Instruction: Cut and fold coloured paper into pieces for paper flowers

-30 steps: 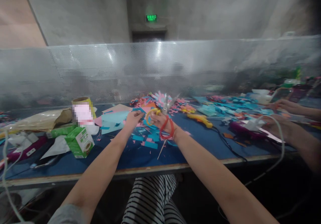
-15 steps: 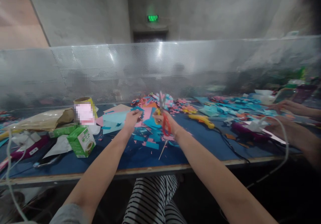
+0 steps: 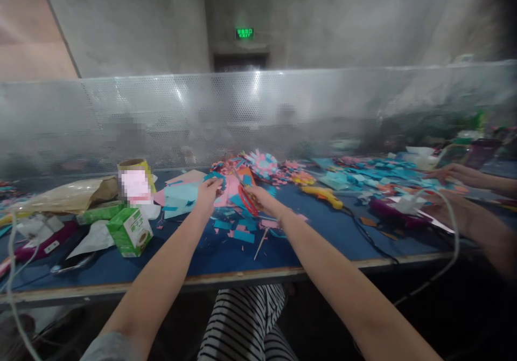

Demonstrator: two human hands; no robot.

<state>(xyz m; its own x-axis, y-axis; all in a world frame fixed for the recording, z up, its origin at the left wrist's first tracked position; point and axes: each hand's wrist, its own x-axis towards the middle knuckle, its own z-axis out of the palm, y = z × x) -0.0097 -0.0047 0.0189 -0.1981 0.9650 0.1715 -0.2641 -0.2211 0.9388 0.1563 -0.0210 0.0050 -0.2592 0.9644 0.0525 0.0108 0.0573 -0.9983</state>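
Two bare arms reach out over a blue-topped desk (image 3: 315, 231) littered with cut coloured paper, and the hands meet at its far middle. The right hand (image 3: 262, 198) is closed around the red-handled scissors (image 3: 246, 198), the red loops showing at the fingers and the blades running away from the person and up to the left, toward the left hand; whether the blades are parted or shut cannot be told through the blur. The left hand (image 3: 210, 191) lies just left of the scissors, its grip pinched on a small teal-blue paper piece (image 3: 215, 176) held at the fingertips above the desk. That piece sits just beyond and to the left of the scissor tips, so the scissors' long axis points almost straight at it, and the left hand is the nearer of the two. Right of the scissors, a yellow glue gun (image 3: 323, 194) lies with its black cord trailing to the desk's near edge. Far left of the scissors stands a green and white drink carton (image 3: 130, 231), and behind it a roll of yellow tape (image 3: 136, 167). Well right of the scissors, a co-worker's hands (image 3: 448, 199) rest among more blue scraps.
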